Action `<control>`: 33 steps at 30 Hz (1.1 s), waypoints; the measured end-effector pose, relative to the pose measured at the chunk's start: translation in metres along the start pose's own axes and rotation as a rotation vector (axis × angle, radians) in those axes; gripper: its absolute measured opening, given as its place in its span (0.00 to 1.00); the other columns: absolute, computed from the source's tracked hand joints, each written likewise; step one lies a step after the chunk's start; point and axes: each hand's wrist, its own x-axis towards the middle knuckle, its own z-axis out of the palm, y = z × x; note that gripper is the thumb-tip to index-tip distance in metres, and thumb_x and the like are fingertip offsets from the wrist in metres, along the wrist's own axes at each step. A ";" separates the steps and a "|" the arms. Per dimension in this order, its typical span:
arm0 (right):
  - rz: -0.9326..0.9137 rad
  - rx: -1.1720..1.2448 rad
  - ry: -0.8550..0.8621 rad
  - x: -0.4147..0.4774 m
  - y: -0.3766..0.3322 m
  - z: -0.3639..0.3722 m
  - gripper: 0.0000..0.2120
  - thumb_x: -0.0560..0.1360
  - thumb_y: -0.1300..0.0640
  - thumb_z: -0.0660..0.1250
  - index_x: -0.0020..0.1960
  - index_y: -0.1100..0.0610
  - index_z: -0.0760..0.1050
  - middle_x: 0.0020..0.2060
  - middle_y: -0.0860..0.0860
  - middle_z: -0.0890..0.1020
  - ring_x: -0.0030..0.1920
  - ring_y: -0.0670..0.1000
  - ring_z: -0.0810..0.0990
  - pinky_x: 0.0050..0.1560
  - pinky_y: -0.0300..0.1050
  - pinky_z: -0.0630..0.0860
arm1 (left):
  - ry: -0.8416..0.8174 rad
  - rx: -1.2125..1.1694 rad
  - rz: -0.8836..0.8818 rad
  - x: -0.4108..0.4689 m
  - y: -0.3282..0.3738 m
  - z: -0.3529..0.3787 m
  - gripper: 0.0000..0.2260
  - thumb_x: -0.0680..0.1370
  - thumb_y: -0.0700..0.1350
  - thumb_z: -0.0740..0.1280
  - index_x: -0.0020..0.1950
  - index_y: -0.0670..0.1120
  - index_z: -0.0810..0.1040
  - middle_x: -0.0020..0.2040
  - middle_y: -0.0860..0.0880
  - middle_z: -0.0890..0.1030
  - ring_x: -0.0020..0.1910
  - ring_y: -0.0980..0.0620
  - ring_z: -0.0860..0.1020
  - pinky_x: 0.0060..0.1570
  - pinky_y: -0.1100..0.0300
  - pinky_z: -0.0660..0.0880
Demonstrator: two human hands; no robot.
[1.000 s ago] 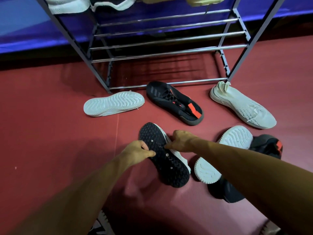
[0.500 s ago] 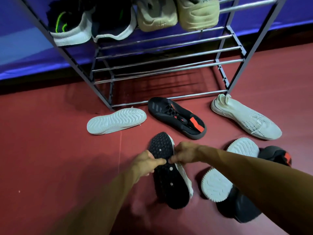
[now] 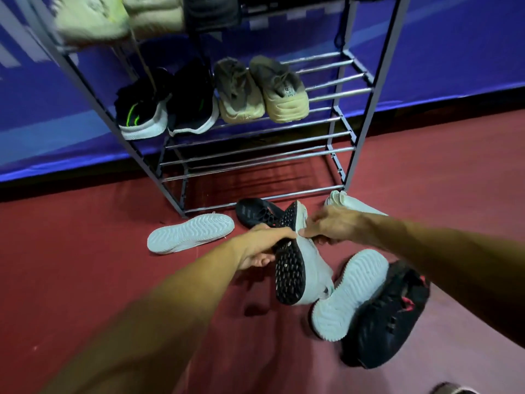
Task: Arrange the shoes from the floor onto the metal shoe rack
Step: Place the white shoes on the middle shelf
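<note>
A white shoe with a studded black sole (image 3: 289,268) is lifted off the red floor and tilted on its side. My left hand (image 3: 261,245) grips its sole edge from the left; my right hand (image 3: 329,226) pinches its upper from the right. The metal shoe rack (image 3: 255,155) stands behind, with a black pair (image 3: 167,106) and a beige pair (image 3: 261,89) on its middle shelf. On the floor lie an upturned white-soled shoe (image 3: 190,233), a black shoe (image 3: 255,214) partly hidden by the held one, and a white knit shoe (image 3: 349,201) behind my right wrist.
At the right, another white-soled shoe (image 3: 349,291) lies sole-up against a black shoe with red accents (image 3: 389,314). The rack's two lowest shelves hold no shoes. More pale shoes (image 3: 119,18) sit on the top shelf. A blue wall panel (image 3: 454,52) runs behind.
Both hands have raised the black-soled shoe off the floor and turned it onto its side. The view has tilted up, showing more of the rack.
</note>
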 end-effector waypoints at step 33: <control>-0.009 0.366 0.012 -0.066 -0.064 -0.089 0.12 0.76 0.46 0.67 0.48 0.56 0.77 0.39 0.52 0.78 0.37 0.50 0.75 0.43 0.44 0.68 | -0.056 -0.450 0.430 -0.074 0.124 -0.008 0.16 0.74 0.50 0.74 0.59 0.45 0.82 0.51 0.42 0.86 0.56 0.44 0.83 0.69 0.44 0.71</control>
